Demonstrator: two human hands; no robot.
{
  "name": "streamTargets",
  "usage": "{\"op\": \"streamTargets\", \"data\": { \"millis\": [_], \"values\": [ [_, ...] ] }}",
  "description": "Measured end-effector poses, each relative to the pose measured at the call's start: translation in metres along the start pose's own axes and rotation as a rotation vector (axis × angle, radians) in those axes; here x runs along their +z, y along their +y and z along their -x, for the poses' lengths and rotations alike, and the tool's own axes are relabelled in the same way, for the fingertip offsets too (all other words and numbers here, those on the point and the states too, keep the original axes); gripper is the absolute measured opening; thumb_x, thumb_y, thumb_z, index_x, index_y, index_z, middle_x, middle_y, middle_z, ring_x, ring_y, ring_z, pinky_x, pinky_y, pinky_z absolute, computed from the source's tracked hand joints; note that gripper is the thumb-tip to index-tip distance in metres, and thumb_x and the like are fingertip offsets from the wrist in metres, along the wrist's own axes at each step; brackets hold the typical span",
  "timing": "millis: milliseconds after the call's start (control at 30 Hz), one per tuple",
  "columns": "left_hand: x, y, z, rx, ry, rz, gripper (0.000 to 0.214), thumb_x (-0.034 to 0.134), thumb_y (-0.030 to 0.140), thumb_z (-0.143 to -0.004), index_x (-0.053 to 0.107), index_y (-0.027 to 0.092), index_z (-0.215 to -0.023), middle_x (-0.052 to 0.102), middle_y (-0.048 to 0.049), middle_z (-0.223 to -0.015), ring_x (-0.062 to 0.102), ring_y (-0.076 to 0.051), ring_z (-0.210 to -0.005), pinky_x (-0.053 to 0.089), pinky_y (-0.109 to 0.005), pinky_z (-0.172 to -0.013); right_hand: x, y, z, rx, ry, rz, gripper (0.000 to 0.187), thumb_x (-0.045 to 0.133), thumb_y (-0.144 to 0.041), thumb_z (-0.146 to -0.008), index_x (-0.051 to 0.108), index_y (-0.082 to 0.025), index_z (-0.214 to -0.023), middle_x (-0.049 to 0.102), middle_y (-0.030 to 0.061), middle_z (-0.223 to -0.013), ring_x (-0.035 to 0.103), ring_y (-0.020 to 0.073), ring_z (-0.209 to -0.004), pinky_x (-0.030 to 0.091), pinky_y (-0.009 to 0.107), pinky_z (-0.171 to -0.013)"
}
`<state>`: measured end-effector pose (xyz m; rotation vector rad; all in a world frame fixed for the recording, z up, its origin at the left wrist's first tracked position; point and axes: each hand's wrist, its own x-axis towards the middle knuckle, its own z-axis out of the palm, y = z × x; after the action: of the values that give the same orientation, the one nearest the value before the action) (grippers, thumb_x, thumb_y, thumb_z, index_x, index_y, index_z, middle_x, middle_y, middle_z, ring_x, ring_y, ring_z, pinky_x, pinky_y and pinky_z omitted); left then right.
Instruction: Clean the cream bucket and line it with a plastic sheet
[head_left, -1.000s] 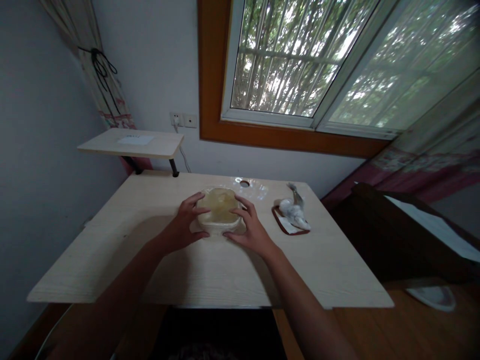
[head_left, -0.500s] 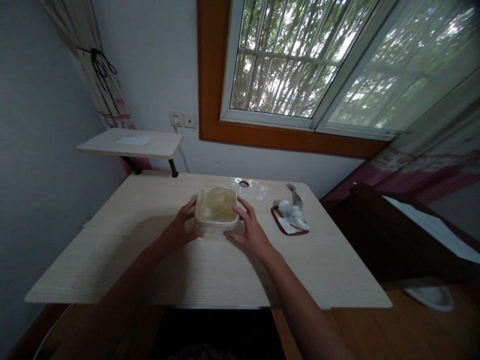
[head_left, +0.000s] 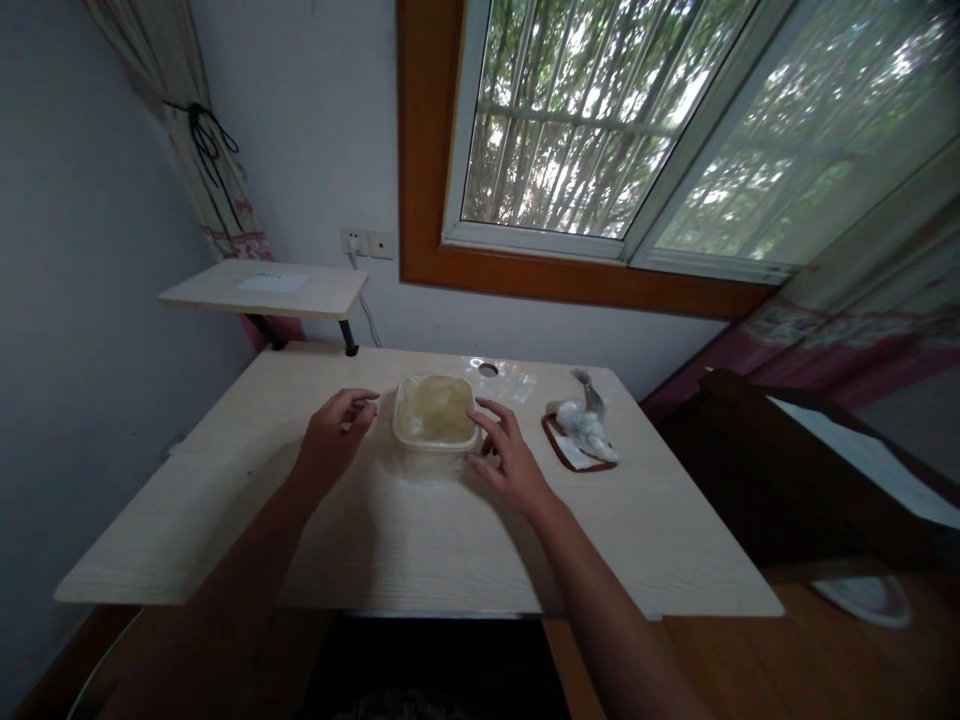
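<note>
A clear plastic container (head_left: 436, 423) with pale yellowish contents stands on the light wooden desk (head_left: 420, 530). My left hand (head_left: 332, 436) hovers just left of it, lifted off, fingers loosely curled and apart, holding nothing. My right hand (head_left: 511, 457) rests at the container's right side, fingers spread and touching its wall and the desk.
A crumpled white bag on a small brown tray (head_left: 581, 433) lies to the right of the container. A raised side shelf (head_left: 266, 288) stands at the back left, a cable hole (head_left: 488, 369) behind the container. A dark bed frame (head_left: 787, 470) is on the right.
My left hand has let go of the container and drawn away to the left. My right hand has slid a little lower along the right side. The container has stayed put.
</note>
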<state>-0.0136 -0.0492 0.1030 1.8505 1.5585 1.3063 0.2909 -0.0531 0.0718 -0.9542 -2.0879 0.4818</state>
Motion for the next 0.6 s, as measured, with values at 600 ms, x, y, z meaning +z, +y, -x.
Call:
{"op": "streamTargets", "data": {
  "millis": [600],
  "values": [
    [0.030,0.016,-0.011,-0.197,-0.141,0.094,0.022,0.058,0.042,-0.085,0.053,0.021,-0.083,0.056,0.0054,-0.062,0.057,-0.012,-0.053,0.044,-0.024,-0.054,0.014,0.001,-0.004,-0.242,0.153,0.256,0.019,0.065,-0.030,-0.096,0.061,-0.022,-0.112,0.056,0.0116,-0.119,0.056,0.0242,-0.111,0.054,0.042,-0.094]
  ]
}}
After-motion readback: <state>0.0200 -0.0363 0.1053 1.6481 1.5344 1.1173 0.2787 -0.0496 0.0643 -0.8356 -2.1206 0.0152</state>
